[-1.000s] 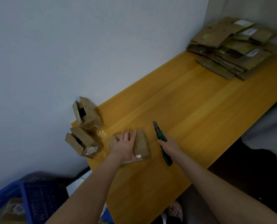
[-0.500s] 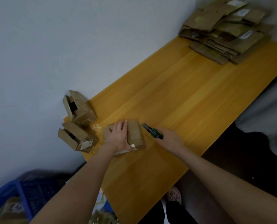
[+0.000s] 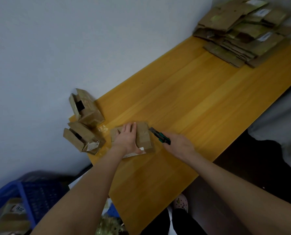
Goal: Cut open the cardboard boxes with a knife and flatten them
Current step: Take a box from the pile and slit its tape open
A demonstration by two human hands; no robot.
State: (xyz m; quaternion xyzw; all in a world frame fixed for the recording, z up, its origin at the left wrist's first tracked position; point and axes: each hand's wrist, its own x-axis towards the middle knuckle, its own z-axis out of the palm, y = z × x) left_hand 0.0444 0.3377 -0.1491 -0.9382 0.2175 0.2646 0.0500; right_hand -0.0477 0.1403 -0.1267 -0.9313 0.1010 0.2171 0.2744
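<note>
Utility knife (image 3: 159,135) gripped by right hand (image 3: 179,145) points ten o'clock at cardboard box (image 3: 144,137); left hand (image 3: 126,140) presses it, fingers flat.

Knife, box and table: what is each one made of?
The knife seems to have a teal-green plastic handle and a dull grey blade, probably metal. The box pressed under the left hand is matte brown cardboard, creased, with folded flaps. The table looks like wood or a wood-look laminate: orange-yellow and smooth, with long grain stripes and a slight sheen.
</note>
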